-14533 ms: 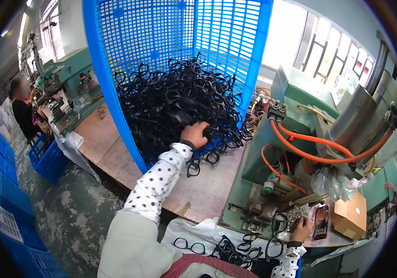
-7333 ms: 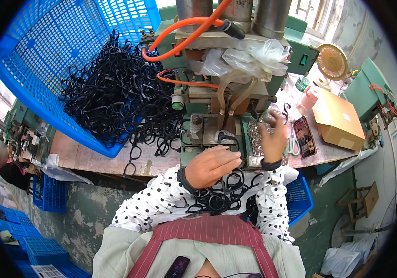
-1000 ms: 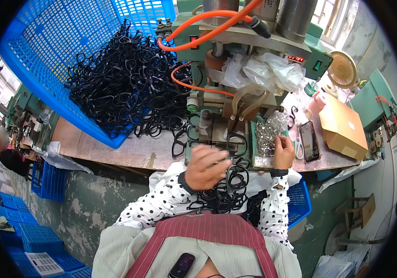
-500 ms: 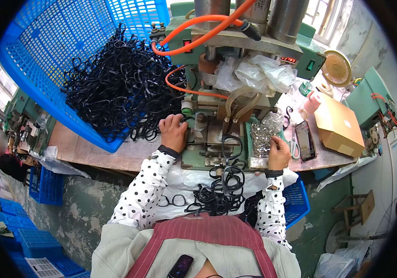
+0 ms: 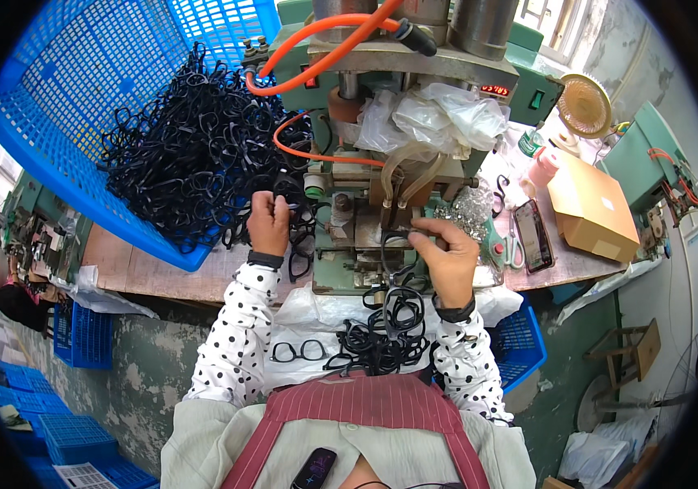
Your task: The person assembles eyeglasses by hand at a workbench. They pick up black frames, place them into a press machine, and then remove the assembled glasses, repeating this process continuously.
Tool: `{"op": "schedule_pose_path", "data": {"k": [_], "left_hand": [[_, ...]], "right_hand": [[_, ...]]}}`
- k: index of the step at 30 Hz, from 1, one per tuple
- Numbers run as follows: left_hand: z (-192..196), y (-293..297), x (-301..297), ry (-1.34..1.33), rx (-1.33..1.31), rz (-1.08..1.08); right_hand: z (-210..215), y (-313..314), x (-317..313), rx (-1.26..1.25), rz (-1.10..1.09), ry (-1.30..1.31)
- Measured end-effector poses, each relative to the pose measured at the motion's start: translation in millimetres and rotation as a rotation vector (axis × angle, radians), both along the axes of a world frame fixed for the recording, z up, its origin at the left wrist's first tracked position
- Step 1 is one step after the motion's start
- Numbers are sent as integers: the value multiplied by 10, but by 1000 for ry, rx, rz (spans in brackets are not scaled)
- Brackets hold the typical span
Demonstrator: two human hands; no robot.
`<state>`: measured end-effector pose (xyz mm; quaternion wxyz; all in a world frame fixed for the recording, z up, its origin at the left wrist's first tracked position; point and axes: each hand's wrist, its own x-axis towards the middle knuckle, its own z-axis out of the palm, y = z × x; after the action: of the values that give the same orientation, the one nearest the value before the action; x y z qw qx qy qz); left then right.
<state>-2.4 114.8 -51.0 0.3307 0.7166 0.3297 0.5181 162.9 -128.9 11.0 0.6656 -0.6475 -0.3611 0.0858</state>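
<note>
Black eyeglass frames (image 5: 194, 155) lie heaped in a big blue basket (image 5: 161, 251) at the left. At its right edge, my left hand (image 5: 269, 226) is closed among frames; what its fingers hold is hidden. One black eyeglass frame (image 5: 302, 259) lies just right of that wrist. A green press (image 5: 329, 279) stands ahead of me, with another frame (image 5: 392, 253) at its die. My right hand (image 5: 449, 259) has thumb and forefinger nearly together beside that frame, and anything between them is too small to make out. Small shiny metal parts (image 5: 470, 205) lie beyond this hand.
More frames (image 5: 382, 338) rest on a white sheet (image 5: 292, 318) at my lap. Right of the press are scissors (image 5: 514, 251), a phone (image 5: 534, 236), a cardboard box (image 5: 594, 212) and a pink bottle (image 5: 541, 167). Orange hoses (image 5: 316, 67) loop before the press.
My left hand has moved left from the press to the basket's edge. My right hand has moved left from the metal parts to the die. The view has shifted slightly.
</note>
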Motion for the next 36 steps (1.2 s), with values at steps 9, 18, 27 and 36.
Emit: {"op": "schedule_pose_path", "data": {"k": [9,18,27,36], "left_hand": [[478,-902,-85,41,469,-158],[918,-1006,43,-43,797,-356],[1178,-1023,84,-166,280,-366],[737,-1327,85,9,904,-746]], "right_hand": [[17,266,-83,75,27,240],[117,316,-32,25,114,206],[35,321,-32,52,86,227],[-1,159,230,-51,-38,-92]]}}
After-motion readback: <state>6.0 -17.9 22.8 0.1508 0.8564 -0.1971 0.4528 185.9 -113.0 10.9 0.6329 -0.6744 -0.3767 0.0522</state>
